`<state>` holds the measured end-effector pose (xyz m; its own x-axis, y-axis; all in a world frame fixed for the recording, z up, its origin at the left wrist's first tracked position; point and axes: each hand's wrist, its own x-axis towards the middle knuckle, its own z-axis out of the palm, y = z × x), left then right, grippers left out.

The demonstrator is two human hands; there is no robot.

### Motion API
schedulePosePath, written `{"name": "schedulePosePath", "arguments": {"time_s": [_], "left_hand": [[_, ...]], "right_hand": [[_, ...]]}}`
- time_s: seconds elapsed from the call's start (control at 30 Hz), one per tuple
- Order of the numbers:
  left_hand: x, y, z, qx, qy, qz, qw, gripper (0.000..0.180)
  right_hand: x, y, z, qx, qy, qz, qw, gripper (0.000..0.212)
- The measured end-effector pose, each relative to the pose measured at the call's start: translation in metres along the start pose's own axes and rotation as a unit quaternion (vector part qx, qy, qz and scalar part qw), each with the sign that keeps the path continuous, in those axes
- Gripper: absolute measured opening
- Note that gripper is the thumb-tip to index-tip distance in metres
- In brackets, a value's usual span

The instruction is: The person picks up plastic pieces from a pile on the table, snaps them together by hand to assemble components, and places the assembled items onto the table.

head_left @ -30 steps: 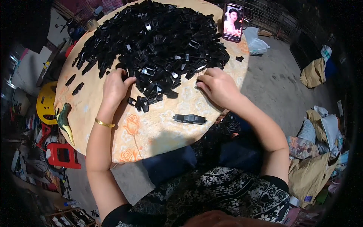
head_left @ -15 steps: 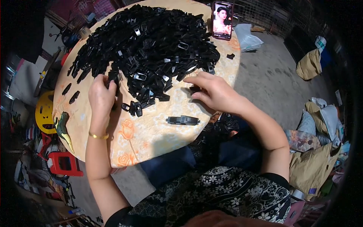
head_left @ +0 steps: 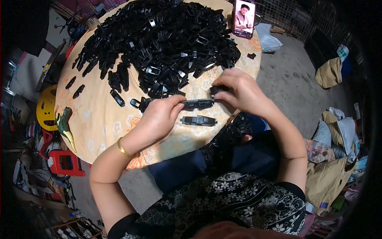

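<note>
Both hands have come off the black pile and drawn back toward the body since the earlier frames, and they now meet over the front edge of the table, just below the middle of the frame.

Nearest, at the lower middle, dark trousers and a flowered top fill the lap. Above them the left hand (head_left: 159, 117), with a gold bangle (head_left: 124, 150) at the wrist, pinches the left end of a long black clip (head_left: 197, 104) between thumb and fingertips. The right hand (head_left: 240, 93) closes on the clip's right end, its fingers curled over a second small black piece; how the two pieces join I cannot tell. The clip hangs level between the two hands, clear of the tabletop.

It looks like light, stiff moulded plastic, smooth but ridged, so it should not slip; holding it by its two ends, as now, seems the sound grip, leaving the middle free.

Just below it, a finished clip (head_left: 198, 120) lies flat on the round table (head_left: 99, 127). Farther back, the pile of black parts (head_left: 159, 44) spreads across the upper middle, and a phone (head_left: 243, 18) leans at the far edge, upper right.
</note>
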<state>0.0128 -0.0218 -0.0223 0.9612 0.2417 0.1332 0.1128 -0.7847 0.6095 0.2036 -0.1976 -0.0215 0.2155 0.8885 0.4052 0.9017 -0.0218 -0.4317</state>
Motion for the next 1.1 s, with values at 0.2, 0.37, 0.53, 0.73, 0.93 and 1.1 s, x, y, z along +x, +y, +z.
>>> {"name": "schedulePosePath", "arguments": {"time_s": [0.2,0.37,0.53,0.73,0.93,1.1], "left_hand": [[0.003,0.007,0.009,0.070,0.050,0.094,0.992,0.023],[0.005,0.003,0.009,0.020,0.037,0.069,0.997,0.017],[0.004,0.004,0.009,0.029,0.033,0.080,0.996,0.016],[0.004,0.003,0.009,0.017,0.029,0.082,0.996,0.015],[0.009,0.010,0.013,-0.001,0.020,0.082,0.996,0.012],[0.003,0.006,-0.020,-0.023,-0.025,0.087,0.996,0.031]], "right_hand": [[0.000,-0.012,0.018,0.098,0.012,-0.041,0.994,0.028],[-0.004,-0.015,0.009,0.013,-0.037,-0.029,0.999,0.028],[-0.006,-0.019,0.008,0.016,0.037,-0.027,0.999,0.025],[-0.005,-0.016,0.009,0.014,-0.045,-0.032,0.998,0.025],[-0.001,-0.013,0.033,0.096,-0.014,-0.065,0.993,0.027],[-0.001,-0.016,0.027,0.118,-0.074,-0.105,0.985,0.027]]}}
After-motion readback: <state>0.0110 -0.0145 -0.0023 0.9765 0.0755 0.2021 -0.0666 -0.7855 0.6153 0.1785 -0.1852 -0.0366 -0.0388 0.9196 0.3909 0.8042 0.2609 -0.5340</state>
